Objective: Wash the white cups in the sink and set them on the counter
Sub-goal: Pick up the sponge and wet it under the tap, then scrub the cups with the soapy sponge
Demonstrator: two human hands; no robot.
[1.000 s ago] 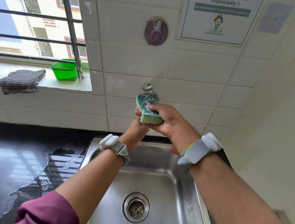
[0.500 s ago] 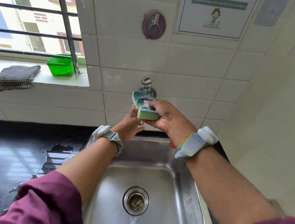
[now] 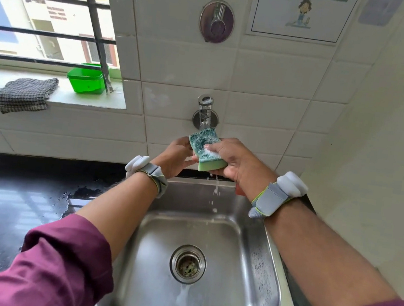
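**Item 1, right hand**: grips the green sponge. The thumb presses on the foamy scouring face, and the soft side faces down.

**Item 2, left hand**: fingers are curled at the sponge's left edge. We can't tell whether it grasps the sponge or only touches it.

**Item 3, tap**: sits just above and behind the sponge. Drips fall from under the hands into the sink.

**Item 4, white cups:** none in view, neither in the basin nor on the counter as far as we see it.

**Step, as we judge it:** wetting and lathering the sponge, i.e. prep before a cup gets scrubbed.

**To do it well:**
- Hold the sponge under the spout and over the basin, so runoff goes to the drain.
- Squeeze w/ the whole hand a few times to spread the suds.
- Don't over-rinse, or the soap goes.
- Keep it low to limit splash on wall and counter.

**Surrounds:**
- The counter is black, w/ a wet patch nr the sink's left rim. We reckon that's a slippery spot for setting cups down.
- The sill holds a checked cloth and a green tub, beside the window bars.
- A round chrome wall fitting sits above the tap, w/ a notice to its right.
- There's a grey wrist band on each arm.

**In the way:** the spout sits low over the basin's back edge, so cup rims could knock it.
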